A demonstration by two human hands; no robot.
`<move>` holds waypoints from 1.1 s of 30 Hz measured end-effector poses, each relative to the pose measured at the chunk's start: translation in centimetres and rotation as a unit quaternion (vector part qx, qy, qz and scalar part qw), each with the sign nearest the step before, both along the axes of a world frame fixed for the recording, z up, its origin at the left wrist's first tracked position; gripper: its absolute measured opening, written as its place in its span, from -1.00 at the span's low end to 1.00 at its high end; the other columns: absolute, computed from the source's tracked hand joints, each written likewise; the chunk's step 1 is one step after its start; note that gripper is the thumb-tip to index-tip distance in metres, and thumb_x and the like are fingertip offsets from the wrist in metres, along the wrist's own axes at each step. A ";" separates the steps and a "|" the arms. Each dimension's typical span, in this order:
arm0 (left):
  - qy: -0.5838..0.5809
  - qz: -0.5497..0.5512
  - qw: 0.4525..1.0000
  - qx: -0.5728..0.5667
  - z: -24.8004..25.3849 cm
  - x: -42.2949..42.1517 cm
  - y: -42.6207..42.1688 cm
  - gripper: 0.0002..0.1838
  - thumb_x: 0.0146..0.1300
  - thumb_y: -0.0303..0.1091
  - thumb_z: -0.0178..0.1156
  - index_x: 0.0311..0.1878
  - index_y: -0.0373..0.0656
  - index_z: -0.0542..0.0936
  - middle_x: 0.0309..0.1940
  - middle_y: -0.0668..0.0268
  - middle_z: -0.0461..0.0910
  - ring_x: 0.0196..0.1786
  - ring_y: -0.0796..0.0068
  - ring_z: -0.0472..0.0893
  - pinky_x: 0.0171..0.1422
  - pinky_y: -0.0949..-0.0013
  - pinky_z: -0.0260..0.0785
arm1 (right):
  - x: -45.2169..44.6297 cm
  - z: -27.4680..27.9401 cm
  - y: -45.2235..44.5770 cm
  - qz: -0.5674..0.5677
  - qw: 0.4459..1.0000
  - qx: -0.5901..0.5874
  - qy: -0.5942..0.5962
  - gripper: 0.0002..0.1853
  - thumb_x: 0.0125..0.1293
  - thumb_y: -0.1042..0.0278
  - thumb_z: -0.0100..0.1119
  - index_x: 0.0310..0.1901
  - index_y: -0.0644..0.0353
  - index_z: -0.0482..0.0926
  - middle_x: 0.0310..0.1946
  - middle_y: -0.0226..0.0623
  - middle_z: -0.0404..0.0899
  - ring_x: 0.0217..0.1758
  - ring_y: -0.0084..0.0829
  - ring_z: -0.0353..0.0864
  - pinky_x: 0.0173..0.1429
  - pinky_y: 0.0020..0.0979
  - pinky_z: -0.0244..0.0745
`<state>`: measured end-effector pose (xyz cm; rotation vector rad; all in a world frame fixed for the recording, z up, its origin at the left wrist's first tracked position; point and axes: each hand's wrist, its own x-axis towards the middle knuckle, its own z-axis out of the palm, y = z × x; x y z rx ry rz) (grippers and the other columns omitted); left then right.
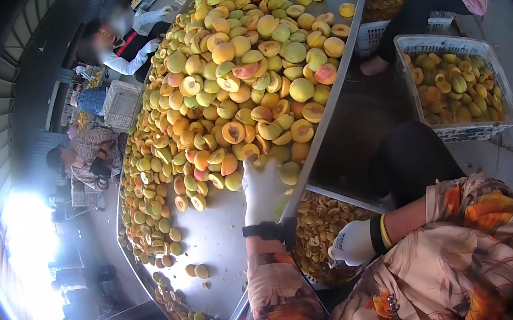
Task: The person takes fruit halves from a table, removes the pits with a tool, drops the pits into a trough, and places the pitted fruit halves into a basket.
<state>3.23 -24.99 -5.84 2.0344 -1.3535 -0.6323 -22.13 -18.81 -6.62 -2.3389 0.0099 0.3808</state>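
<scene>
Broadly, metal table [218,240] heaped with fruit [223,52]; crates [122,106], coworkers [88,155], bright glare [32,242] beyond.

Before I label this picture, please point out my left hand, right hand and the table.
Left hand [264,191], head view: middle of the glove.
Right hand [353,244], head view: middle of the glove.
Table [218,243], head view: bare metal top.
</scene>
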 end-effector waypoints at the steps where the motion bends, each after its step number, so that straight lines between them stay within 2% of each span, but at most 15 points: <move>1: 0.160 0.108 0.981 0.033 2.7 -1.6 0.4 -0.35 0.36 -0.16 0.31 0.39 -0.31 0.38 -0.04 0.17 0.64 -0.13 0.33 0.67 -0.11 0.33 0.54 | 0.0 1.0 -0.8 -0.019 1.000 0.008 0.020 -0.71 0.25 0.26 0.21 -0.06 0.22 0.65 -0.23 -0.06 0.74 -0.11 0.00 0.75 -0.01 -0.05 0.62; 3: 0.345 0.105 0.928 -0.088 2.9 -0.4 4.4 -0.39 0.33 -0.30 0.25 0.40 -0.28 0.39 0.04 0.14 0.60 -0.06 0.26 0.67 -0.06 0.30 0.59 | 0.1 3.5 -2.6 -0.048 0.997 0.022 0.057 -0.68 0.26 0.24 0.20 -0.02 0.22 0.63 -0.22 -0.03 0.73 -0.08 0.02 0.74 0.02 -0.05 0.61; 4: 0.412 0.108 0.898 -0.112 4.4 -0.9 6.7 -0.38 0.28 -0.39 0.19 0.42 -0.27 0.38 0.15 0.11 0.55 0.06 0.21 0.66 0.07 0.22 0.61 | 0.1 3.9 -3.3 -0.069 0.996 0.028 0.044 -0.66 0.27 0.22 0.20 0.00 0.22 0.62 -0.21 -0.02 0.73 -0.07 0.02 0.74 0.05 -0.06 0.61; 5: 0.427 0.083 0.892 -0.127 5.3 -1.2 9.0 -0.35 0.22 -0.43 0.16 0.44 -0.26 0.38 0.22 0.09 0.53 0.17 0.12 0.62 0.19 0.13 0.57 | 0.0 4.3 -3.8 -0.087 0.995 0.034 0.033 -0.65 0.28 0.21 0.20 0.02 0.23 0.61 -0.20 -0.01 0.73 -0.05 0.02 0.74 0.07 -0.07 0.60; 7: 0.515 0.102 0.831 -0.185 7.0 -3.0 13.3 -0.30 0.17 -0.45 0.17 0.45 -0.24 0.38 0.27 0.06 0.51 0.21 0.08 0.60 0.26 0.08 0.53 | 0.2 6.6 -3.9 -0.151 0.986 0.072 0.002 -0.62 0.31 0.20 0.19 0.06 0.25 0.59 -0.19 0.06 0.72 -0.02 0.06 0.73 0.10 -0.05 0.58; 10: 0.562 0.106 0.780 -0.256 8.3 -6.4 17.9 -0.33 0.28 -0.34 0.24 0.46 -0.23 0.37 0.28 0.04 0.51 0.22 0.07 0.59 0.29 0.05 0.52 | 0.8 6.7 -2.0 -0.174 0.959 0.168 -0.145 -0.55 0.30 0.28 0.22 0.19 0.27 0.51 -0.21 0.13 0.70 -0.11 0.12 0.72 0.02 -0.05 0.60; 12: 0.518 0.147 0.802 -0.258 8.5 -8.2 19.8 -0.33 0.37 -0.18 0.26 0.47 -0.23 0.35 0.27 0.03 0.51 0.22 0.07 0.58 0.32 0.04 0.49 | 1.1 7.5 0.2 -0.183 0.937 0.212 -0.210 -0.50 0.30 0.32 0.23 0.26 0.26 0.46 -0.22 0.16 0.69 -0.16 0.15 0.72 -0.04 -0.04 0.61; 14: 0.562 0.176 0.758 -0.282 9.3 -10.5 21.2 -0.29 0.49 0.12 0.17 0.46 -0.23 0.35 0.23 0.01 0.53 0.17 0.11 0.59 0.34 0.03 0.47 | 1.4 7.7 2.3 -0.179 0.928 0.194 -0.262 -0.50 0.33 0.33 0.22 0.28 0.25 0.44 -0.23 0.18 0.68 -0.20 0.15 0.72 -0.08 -0.04 0.61; 15: 0.555 0.185 0.755 -0.297 9.2 -11.1 21.7 -0.29 0.50 0.13 0.14 0.46 -0.23 0.34 0.22 0.01 0.54 0.17 0.14 0.58 0.33 0.04 0.47 | 1.5 7.9 3.0 -0.176 0.923 0.182 -0.289 -0.49 0.34 0.34 0.22 0.30 0.25 0.43 -0.23 0.18 0.68 -0.22 0.15 0.71 -0.11 -0.03 0.60; 17: 0.541 0.203 0.748 -0.326 8.9 -12.2 22.7 -0.28 0.53 0.16 0.09 0.46 -0.25 0.33 0.20 0.00 0.55 0.16 0.19 0.58 0.32 0.05 0.47 | 1.3 8.2 4.2 -0.173 0.926 0.163 -0.294 -0.60 0.37 0.30 0.22 0.16 0.30 0.45 -0.32 0.15 0.68 -0.27 0.16 0.70 -0.17 0.00 0.58; 22: 0.350 0.284 0.804 -0.387 9.4 -15.0 24.1 -0.41 0.56 0.07 0.11 0.21 -0.39 0.51 -0.09 0.10 0.68 -0.15 0.37 0.66 -0.01 0.31 0.58 | 1.3 7.7 7.3 -0.187 0.923 0.127 -0.313 -0.71 0.39 0.28 0.20 -0.02 0.30 0.46 -0.43 0.11 0.65 -0.35 0.16 0.69 -0.25 0.02 0.56; 25: 0.333 0.299 0.786 -0.426 8.9 -15.6 24.8 -0.43 0.58 0.06 0.09 0.18 -0.39 0.54 -0.15 0.12 0.68 -0.20 0.38 0.66 -0.06 0.32 0.58 | 0.9 8.2 8.7 -0.180 0.920 0.133 -0.321 -0.72 0.38 0.30 0.19 -0.01 0.31 0.47 -0.43 0.12 0.65 -0.36 0.16 0.69 -0.25 0.02 0.56; 28: 0.257 0.322 0.804 -0.428 9.1 -15.9 25.5 -0.47 0.59 0.03 0.05 0.12 -0.38 0.57 -0.25 0.15 0.68 -0.27 0.40 0.66 -0.17 0.37 0.55 | 0.5 9.2 9.1 -0.150 0.942 0.132 -0.270 -0.71 0.36 0.33 0.17 0.02 0.29 0.47 -0.43 0.12 0.65 -0.36 0.17 0.68 -0.24 0.03 0.56; 31: 0.222 0.322 0.822 -0.415 9.5 -15.8 25.9 -0.50 0.60 -0.01 0.02 0.08 -0.37 0.59 -0.31 0.17 0.67 -0.34 0.45 0.64 -0.27 0.46 0.49 | 0.9 8.1 9.8 -0.135 0.929 0.174 -0.298 -0.69 0.33 0.36 0.17 0.06 0.26 0.47 -0.41 0.11 0.66 -0.32 0.16 0.69 -0.23 0.03 0.56; 33: 0.256 0.326 0.816 -0.402 10.3 -15.8 26.1 -0.51 0.60 -0.03 0.02 0.06 -0.37 0.60 -0.34 0.17 0.68 -0.36 0.46 0.64 -0.30 0.48 0.47 | 0.9 8.0 10.0 -0.126 0.921 0.198 -0.311 -0.69 0.32 0.38 0.16 0.07 0.25 0.49 -0.37 0.10 0.67 -0.29 0.16 0.70 -0.20 0.03 0.57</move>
